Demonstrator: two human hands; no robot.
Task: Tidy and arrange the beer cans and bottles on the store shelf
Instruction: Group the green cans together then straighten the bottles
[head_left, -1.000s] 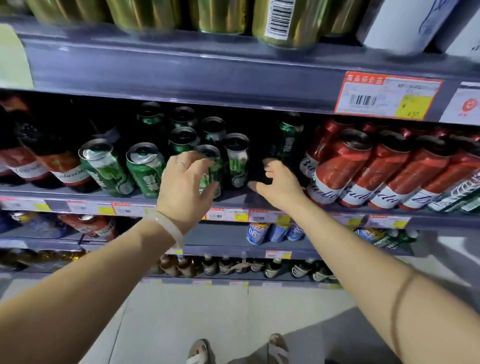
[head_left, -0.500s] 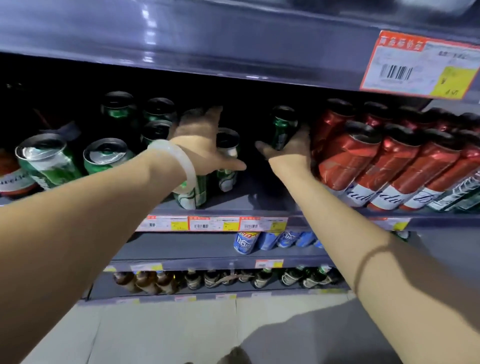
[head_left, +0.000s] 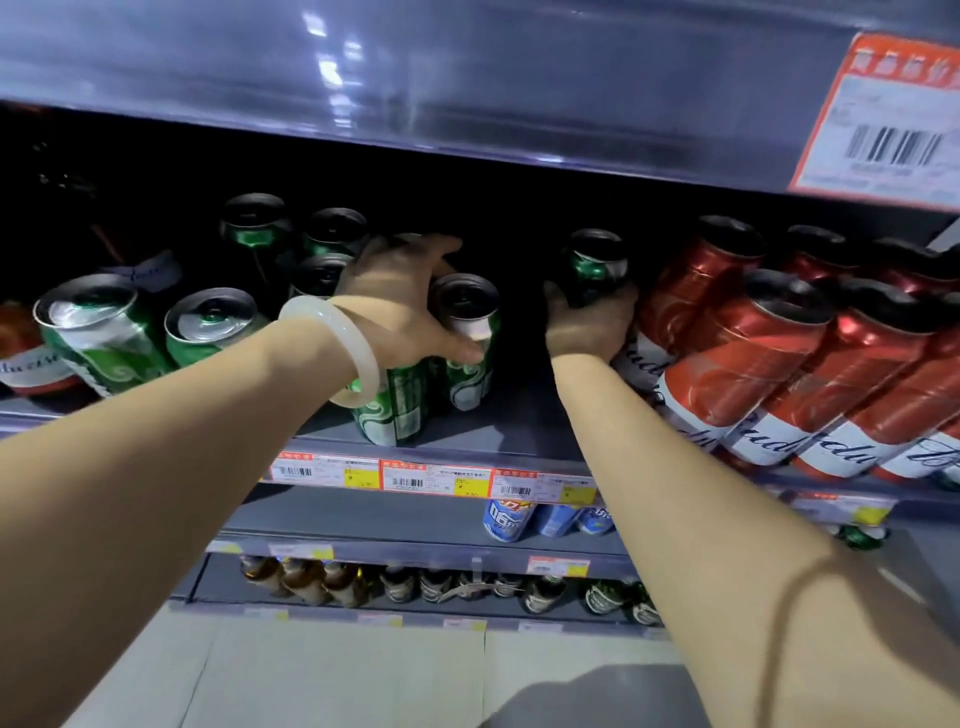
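Green beer cans stand in rows on the grey shelf. My left hand, with a white bangle on its wrist, lies over the top of a front green can; its thumb presses on a second green can beside it. Deeper in the shelf, my right hand grips a lone dark green can from below. Tall red cans lean in rows just right of that hand. More green cans stand at the left.
The upper shelf edge hangs low over the cans, with a price tag at the right. Price labels line the shelf front. Blue cans and brown bottles fill lower shelves. Grey floor tiles lie below.
Both hands have reached deeper into the shelf. My left hand has settled onto the front green cans and my right hand has closed around the lone green can at the back.
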